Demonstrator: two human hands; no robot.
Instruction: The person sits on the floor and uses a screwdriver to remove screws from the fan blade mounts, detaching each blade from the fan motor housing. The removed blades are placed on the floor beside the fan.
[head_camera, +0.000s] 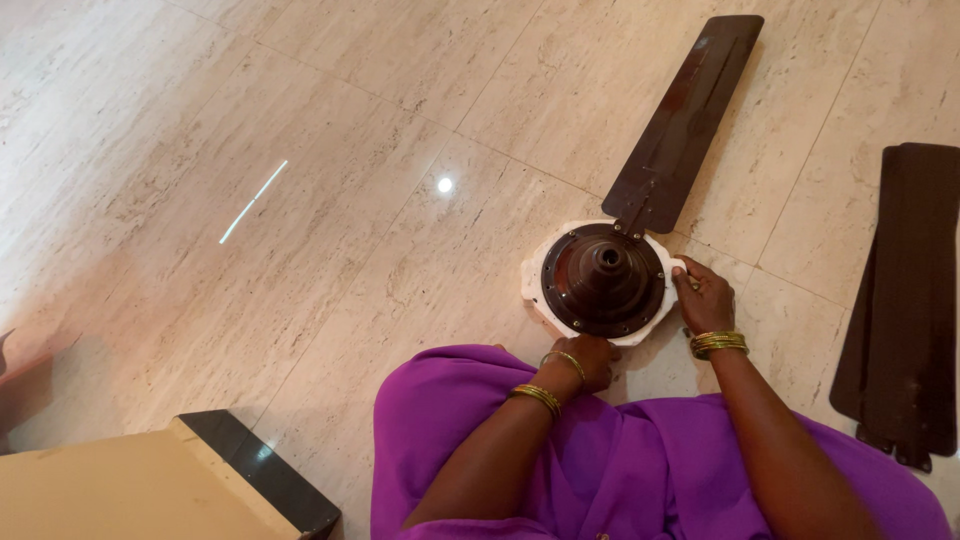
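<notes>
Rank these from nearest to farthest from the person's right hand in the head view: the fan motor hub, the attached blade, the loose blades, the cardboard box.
From the right hand:
1. Fan motor hub, touching it, just to its left.
2. Attached blade, reaching up and away from the hub.
3. Loose blades, stacked on the floor at the far right.
4. Cardboard box, bottom-left corner, across the person's lap.

The floor (300, 200) is polished stone tile, pale and veined, glossy enough to mirror a lamp. The fan motor (603, 279) has a smooth, shiny brown metal housing on a matt white packing piece (535, 280) (foam, by its look), and the attached blade (685, 120) is brown painted metal with a dull sheen. The spare blades (905, 300) look darker and matt, the garment (640, 460) is soft purple cloth, and the bangles (718, 343) are bright gold-coloured metal.
</notes>
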